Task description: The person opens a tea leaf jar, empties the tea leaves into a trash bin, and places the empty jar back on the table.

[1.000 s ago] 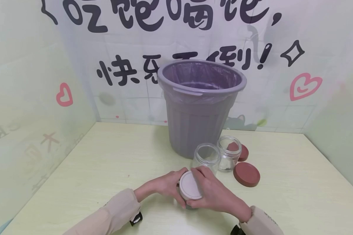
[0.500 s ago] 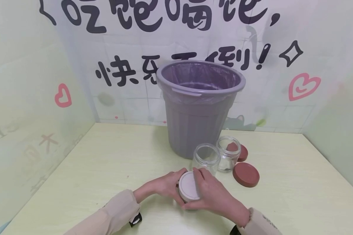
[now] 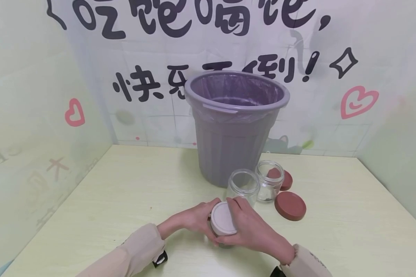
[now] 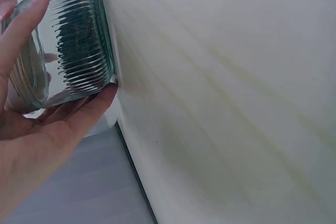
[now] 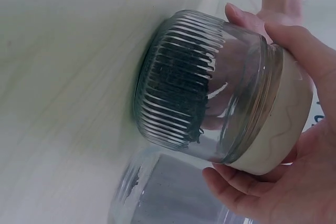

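A ribbed glass jar (image 5: 178, 82) with something dark in its lower part stands at the front middle of the table. Its cream lid (image 3: 223, 219) faces up in the head view. My left hand (image 3: 198, 220) holds the jar from the left, fingers and thumb around the glass; in the left wrist view a fingertip (image 4: 109, 92) reaches down to the jar's base. From the right, my right hand (image 3: 251, 229) grips the lid's rim, thumb in front and fingers behind. The lid sits on the jar's mouth, and my right hand covers its right side.
Just behind the hands stand two uncovered glass jars, a nearer one (image 3: 244, 182) and a farther one (image 3: 270, 179). Two red lids, one in front (image 3: 290, 206) and one behind (image 3: 287, 180), lie to their right. A lined purple trash bin (image 3: 230, 142) stands at the back.
My right thumb has shifted slightly left around the front of the lid. The left hand keeps its hold, and the other jars and lids stay where they were.
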{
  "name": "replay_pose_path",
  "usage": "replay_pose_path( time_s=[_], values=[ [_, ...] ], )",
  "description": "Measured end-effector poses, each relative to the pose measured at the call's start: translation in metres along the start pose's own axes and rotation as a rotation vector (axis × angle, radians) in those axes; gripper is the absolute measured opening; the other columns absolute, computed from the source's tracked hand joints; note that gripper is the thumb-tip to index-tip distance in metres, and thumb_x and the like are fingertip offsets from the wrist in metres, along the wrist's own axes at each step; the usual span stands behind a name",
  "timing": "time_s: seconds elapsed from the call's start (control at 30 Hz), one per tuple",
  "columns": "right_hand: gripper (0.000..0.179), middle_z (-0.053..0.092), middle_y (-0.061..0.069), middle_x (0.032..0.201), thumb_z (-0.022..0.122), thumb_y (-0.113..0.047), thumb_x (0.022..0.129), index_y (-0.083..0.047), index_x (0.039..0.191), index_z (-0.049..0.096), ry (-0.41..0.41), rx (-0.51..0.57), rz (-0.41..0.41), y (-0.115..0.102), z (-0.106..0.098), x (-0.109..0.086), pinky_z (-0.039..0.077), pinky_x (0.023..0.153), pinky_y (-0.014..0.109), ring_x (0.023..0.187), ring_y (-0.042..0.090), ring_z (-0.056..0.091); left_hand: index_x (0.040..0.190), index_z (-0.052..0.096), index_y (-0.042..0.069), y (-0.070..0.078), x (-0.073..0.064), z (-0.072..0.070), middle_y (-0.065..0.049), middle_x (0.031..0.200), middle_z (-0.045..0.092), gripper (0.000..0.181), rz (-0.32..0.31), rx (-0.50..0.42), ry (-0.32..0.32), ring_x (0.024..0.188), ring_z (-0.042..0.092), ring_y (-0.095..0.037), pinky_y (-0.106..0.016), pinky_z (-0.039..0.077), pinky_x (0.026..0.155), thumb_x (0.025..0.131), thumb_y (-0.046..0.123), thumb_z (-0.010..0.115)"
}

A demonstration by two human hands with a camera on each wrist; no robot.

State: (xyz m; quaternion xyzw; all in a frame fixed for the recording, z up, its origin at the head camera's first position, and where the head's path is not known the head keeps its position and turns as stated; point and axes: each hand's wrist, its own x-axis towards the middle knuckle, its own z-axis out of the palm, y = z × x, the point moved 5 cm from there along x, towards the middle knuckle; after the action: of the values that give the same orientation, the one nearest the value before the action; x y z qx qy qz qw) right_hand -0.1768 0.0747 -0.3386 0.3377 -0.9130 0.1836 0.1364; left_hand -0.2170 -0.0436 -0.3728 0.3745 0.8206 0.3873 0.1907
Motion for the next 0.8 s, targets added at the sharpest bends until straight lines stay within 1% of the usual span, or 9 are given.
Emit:
replay_pose_path(
  time_s=[0.03, 0.07, 0.17, 0.27, 0.3, 0.4, 0.47, 0.63, 0.8],
  values=[
    [0.081, 0.048, 0.006, 0.099, 0.077, -0.045, 0.058, 0.004, 0.116, 0.046, -0.014, 0.025, 0.009, 0.0009, -0.0004, 0.0, 0.045, 0.072, 0.025, 0.089, 0.014, 0.043, 0.105, 0.041, 0.011, 0.0006, -0.0004, -0.0003, -0.005, 0.109, 0.056, 0.069, 0.009, 0.003, 0.001, 0.099, 0.053, -0.011, -0.022, 0.042, 0.085, 0.053, 0.012, 0.085],
    [0.08, 0.048, 0.006, 0.1, 0.077, -0.043, 0.058, 0.003, 0.116, 0.046, -0.025, 0.047, 0.016, 0.0018, -0.001, 0.0001, 0.045, 0.072, 0.025, 0.089, 0.013, 0.043, 0.105, 0.04, 0.011, 0.0015, -0.0009, -0.0006, -0.005, 0.108, 0.056, 0.068, 0.036, 0.021, 0.003, 0.098, 0.053, -0.011, -0.022, 0.042, 0.085, 0.054, 0.014, 0.085],
    [0.075, 0.048, 0.005, 0.104, 0.077, -0.038, 0.059, 0.0, 0.117, 0.047, -0.053, 0.096, 0.025, 0.0037, -0.0017, 0.0005, 0.045, 0.074, 0.026, 0.091, 0.012, 0.044, 0.105, 0.04, 0.01, 0.0035, -0.0018, -0.0013, -0.004, 0.108, 0.056, 0.067, 0.058, 0.024, 0.005, 0.098, 0.053, -0.012, -0.022, 0.043, 0.084, 0.055, 0.015, 0.085],
    [0.072, 0.048, 0.005, 0.106, 0.076, -0.035, 0.06, -0.002, 0.117, 0.047, -0.075, 0.13, 0.021, 0.005, -0.002, 0.0011, 0.045, 0.075, 0.026, 0.093, 0.012, 0.044, 0.106, 0.041, 0.01, 0.0029, -0.0012, -0.0009, -0.005, 0.109, 0.056, 0.068, 0.042, 0.018, 0.006, 0.1, 0.053, -0.012, -0.021, 0.042, 0.084, 0.054, 0.015, 0.085],
    [0.072, 0.048, 0.004, 0.106, 0.076, -0.035, 0.06, -0.002, 0.117, 0.047, -0.081, 0.136, 0.017, 0.0052, -0.0021, 0.0013, 0.045, 0.076, 0.027, 0.094, 0.012, 0.044, 0.107, 0.041, 0.01, 0.0024, -0.0009, -0.0005, -0.006, 0.109, 0.056, 0.069, 0.02, -0.001, 0.005, 0.101, 0.053, -0.013, -0.021, 0.042, 0.085, 0.053, 0.013, 0.085],
    [0.072, 0.048, 0.003, 0.108, 0.076, -0.033, 0.059, -0.002, 0.118, 0.046, -0.1, 0.156, 0.003, 0.006, -0.0027, 0.0022, 0.045, 0.077, 0.027, 0.096, 0.012, 0.044, 0.108, 0.041, 0.009, 0.0016, -0.0002, 0.0, -0.007, 0.111, 0.055, 0.071, 0.009, -0.01, 0.003, 0.103, 0.052, -0.015, -0.02, 0.042, 0.085, 0.053, 0.011, 0.085],
    [0.073, 0.048, 0.003, 0.109, 0.076, -0.031, 0.059, -0.002, 0.119, 0.046, -0.108, 0.174, -0.009, 0.0063, -0.0037, 0.0025, 0.045, 0.079, 0.027, 0.097, 0.012, 0.044, 0.11, 0.041, 0.007, 0.002, -0.0002, 0.0004, -0.008, 0.112, 0.055, 0.072, 0.014, -0.014, 0.001, 0.104, 0.052, -0.016, -0.02, 0.042, 0.085, 0.053, 0.01, 0.085],
    [0.074, 0.048, 0.002, 0.112, 0.077, -0.026, 0.058, -0.003, 0.121, 0.044, -0.12, 0.21, -0.046, 0.0055, -0.0061, 0.0029, 0.044, 0.082, 0.029, 0.099, 0.012, 0.045, 0.117, 0.039, 0.006, 0.0011, -0.0004, 0.0014, -0.009, 0.115, 0.053, 0.079, 0.004, -0.032, -0.006, 0.106, 0.051, -0.019, -0.02, 0.042, 0.086, 0.052, 0.008, 0.085],
    [0.077, 0.046, 0.001, 0.115, 0.075, -0.021, 0.055, -0.006, 0.123, 0.042, -0.14, 0.245, -0.069, 0.0045, -0.008, 0.0047, 0.043, 0.083, 0.029, 0.101, 0.011, 0.044, 0.127, 0.034, 0.006, -0.0005, -0.0005, 0.0012, -0.008, 0.118, 0.052, 0.091, -0.004, -0.029, -0.008, 0.109, 0.049, -0.018, -0.022, 0.04, 0.089, 0.052, 0.008, 0.085]
  ],
)
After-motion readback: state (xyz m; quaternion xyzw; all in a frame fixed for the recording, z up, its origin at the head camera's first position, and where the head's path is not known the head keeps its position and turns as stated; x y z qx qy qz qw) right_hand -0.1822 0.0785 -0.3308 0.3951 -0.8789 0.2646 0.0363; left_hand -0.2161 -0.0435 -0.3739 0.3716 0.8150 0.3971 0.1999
